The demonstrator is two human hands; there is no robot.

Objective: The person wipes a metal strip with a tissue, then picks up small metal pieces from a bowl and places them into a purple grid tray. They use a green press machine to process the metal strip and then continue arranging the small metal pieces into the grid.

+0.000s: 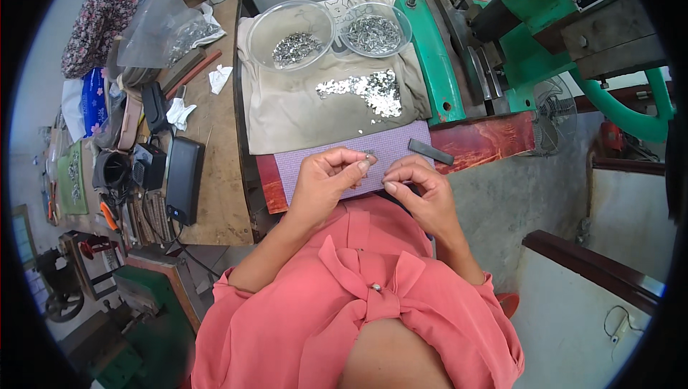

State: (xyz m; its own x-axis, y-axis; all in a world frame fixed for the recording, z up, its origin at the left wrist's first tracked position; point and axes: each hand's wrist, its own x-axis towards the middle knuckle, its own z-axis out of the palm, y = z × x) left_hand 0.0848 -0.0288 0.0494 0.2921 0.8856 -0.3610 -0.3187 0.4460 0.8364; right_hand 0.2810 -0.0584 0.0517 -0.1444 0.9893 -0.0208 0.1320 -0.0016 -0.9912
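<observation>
My left hand pinches a small metal piece between thumb and forefinger, just above a purple textured mat. Beside it, my right hand has its fingers curled together with the thumb; anything in them is too small to make out. The two hands are a little apart. A dark flat bar lies across the mat's right edge, beyond my right hand. Ahead, a loose heap of shiny flat metal pieces is spread on a grey-brown cloth.
Two clear round tubs, one on the left and one on the right, hold small metal parts. A green press stands at the right. On the left, a wooden table carries a black box, cables and tools.
</observation>
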